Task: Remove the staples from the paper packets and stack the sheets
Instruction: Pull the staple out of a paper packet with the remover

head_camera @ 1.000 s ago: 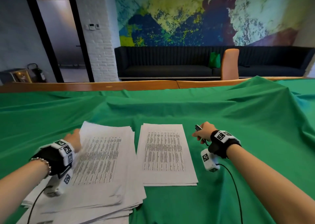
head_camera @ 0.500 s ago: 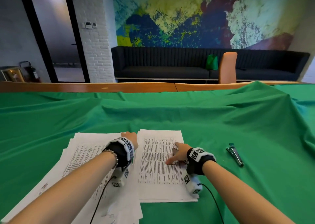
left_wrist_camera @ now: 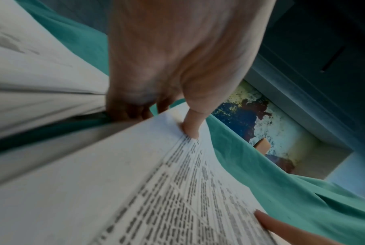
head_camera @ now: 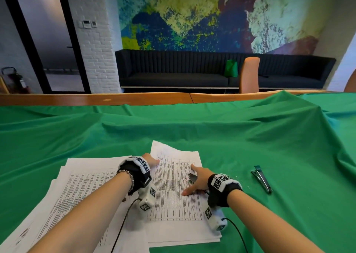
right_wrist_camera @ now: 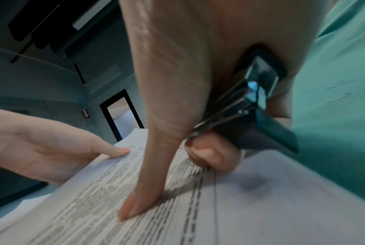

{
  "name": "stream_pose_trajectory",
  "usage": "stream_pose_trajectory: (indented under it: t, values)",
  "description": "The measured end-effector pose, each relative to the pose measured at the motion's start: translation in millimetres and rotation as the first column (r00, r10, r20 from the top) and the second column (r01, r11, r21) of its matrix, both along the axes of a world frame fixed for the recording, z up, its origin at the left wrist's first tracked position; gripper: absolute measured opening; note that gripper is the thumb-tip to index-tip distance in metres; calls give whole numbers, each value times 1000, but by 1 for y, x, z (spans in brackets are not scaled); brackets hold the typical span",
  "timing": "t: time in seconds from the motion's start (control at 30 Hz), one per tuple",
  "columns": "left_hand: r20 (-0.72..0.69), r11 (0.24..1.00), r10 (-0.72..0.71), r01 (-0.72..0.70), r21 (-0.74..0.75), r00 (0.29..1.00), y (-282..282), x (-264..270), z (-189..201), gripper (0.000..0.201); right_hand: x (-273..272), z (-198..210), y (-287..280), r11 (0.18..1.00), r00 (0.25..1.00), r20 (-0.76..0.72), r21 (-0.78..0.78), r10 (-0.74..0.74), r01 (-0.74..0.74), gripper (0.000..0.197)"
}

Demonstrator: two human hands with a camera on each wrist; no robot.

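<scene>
A printed paper packet lies on the green cloth in front of me. My left hand pinches the top sheet at its far left edge, thumb on top and fingers underneath. That corner is lifted. My right hand presses the packet with an outstretched finger. Its other fingers curl round a small dark metal staple remover, seen as a dark tip in the head view. A fanned pile of loose sheets lies to the left, under my left forearm.
A second teal and metal tool lies on the green cloth right of the packet. The cloth is wrinkled and rises in a fold at the far right. The wooden table edge and an orange chair back stand beyond.
Both hands came in onto the right packet, the left from the loose pile, the right from the cloth. A tool now lies on the cloth. The top sheet's far left corner has risen.
</scene>
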State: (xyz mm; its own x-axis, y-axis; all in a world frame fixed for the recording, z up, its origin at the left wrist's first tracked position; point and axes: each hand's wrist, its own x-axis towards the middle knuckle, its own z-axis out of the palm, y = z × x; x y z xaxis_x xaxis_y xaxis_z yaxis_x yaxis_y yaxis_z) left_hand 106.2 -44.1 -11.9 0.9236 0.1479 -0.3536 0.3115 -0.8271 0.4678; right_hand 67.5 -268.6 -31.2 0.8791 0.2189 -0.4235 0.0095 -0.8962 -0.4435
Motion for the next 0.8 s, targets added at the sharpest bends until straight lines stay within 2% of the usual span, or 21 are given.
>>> stream_pose_trajectory:
  t: [0.07, 0.2, 0.33, 0.43, 0.5, 0.6, 0.73, 0.8]
  values:
    - [47, 989, 69, -62, -134, 997, -3, 3, 2, 44, -1, 1, -2, 1000, 1000, -14, 22, -12, 12, 141]
    - [141, 930, 203, -146, -337, 969, -7, 6, 11, 39, -6, 6, -12, 991, 997, -41, 116, -68, 72, 100]
    - [127, 814, 290, -175, -554, 948, -6, 12, 18, 51, -10, 24, -28, 974, 995, -17, 205, -100, 101, 55]
    - [52, 683, 322, -194, -704, 945, -8, 4, 27, 45, -21, 47, -39, 948, 992, 26, 298, -127, 114, 25]
    - [0, 604, 319, -203, -771, 948, -10, -8, 38, 39, -31, 62, -47, 931, 990, 58, 351, -128, 100, 18]
    - [-56, 515, 335, -233, -825, 940, -14, -24, 46, 23, -45, 79, -57, 930, 989, 98, 361, -107, 65, 18]
    - [-113, 530, 302, -265, -806, 947, -31, -63, 35, 32, -61, 81, -66, 939, 988, 140, 344, -63, 11, 15]
    - [-120, 561, 202, -215, -799, 972, -38, -84, 19, 33, -68, 73, -64, 937, 988, 146, 349, -53, -1, 10]
